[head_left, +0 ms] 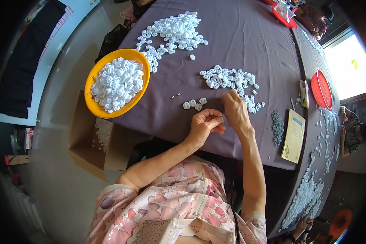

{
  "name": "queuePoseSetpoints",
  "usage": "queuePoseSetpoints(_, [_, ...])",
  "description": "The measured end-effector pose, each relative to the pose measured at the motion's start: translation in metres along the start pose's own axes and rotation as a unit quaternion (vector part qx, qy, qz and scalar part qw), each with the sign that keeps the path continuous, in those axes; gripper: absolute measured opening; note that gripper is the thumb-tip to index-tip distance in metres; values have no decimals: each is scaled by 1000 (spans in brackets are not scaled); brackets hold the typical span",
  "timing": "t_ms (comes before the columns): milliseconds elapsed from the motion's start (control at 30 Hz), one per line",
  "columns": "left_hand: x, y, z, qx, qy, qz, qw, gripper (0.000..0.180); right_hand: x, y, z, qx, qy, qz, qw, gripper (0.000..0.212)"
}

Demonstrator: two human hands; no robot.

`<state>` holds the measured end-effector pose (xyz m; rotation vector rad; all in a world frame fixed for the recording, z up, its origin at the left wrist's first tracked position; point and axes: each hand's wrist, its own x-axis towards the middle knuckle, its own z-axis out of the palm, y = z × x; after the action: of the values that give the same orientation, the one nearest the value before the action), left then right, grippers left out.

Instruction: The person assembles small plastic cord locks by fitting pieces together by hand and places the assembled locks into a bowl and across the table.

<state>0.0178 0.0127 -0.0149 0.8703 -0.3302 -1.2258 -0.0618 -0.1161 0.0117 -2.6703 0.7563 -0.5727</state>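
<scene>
My left hand (207,125) is raised near the front edge of the table, thumb and fingers pinched on a small piece too tiny to name. Just to its right, my right hand (235,110) reaches forward with its fingers bent down and bunched together. Its fingertips are hidden, so what they hold does not show. Beyond it lies a loose pile of white oval plastic pieces (223,77) with small dark marks like holes. A few larger white pieces (198,105) sit in a small group beyond my left hand.
An orange-yellow bowl (92,106) heaped with white pieces stands at the left table edge, above a cardboard box (83,140). Another white heap (175,30) lies farther back. Small grey parts (277,128) lie at right beside a tan packet (293,136). Other people sit around the table.
</scene>
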Motion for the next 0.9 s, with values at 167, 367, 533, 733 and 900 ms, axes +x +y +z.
queuePoseSetpoints(167, [4, -2, -2, -17, 7, 0, 1000, 10, -49, -9, -14, 50, 37, 13, 998, 22])
queuePoseSetpoints(367, [5, -3, 9, 17, 3, -2, 1000, 9, -53, -14, -10, 33, 68, 46, 996, 11])
queuePoseSetpoints(533, [3, -3, 11, 34, 15, 5, 999, 8, -59, -13, 0, 65, 133, 120, 982, 12])
queuePoseSetpoints(733, [5, -3, 12, 40, 31, 13, 999, 9, -71, -20, 3, 494, 179, 293, 799, 12])
queuePoseSetpoints(900, [5, 0, 15, 65, 30, 11, 997, 8, -71, -27, -1, 589, 181, 307, 725, 11])
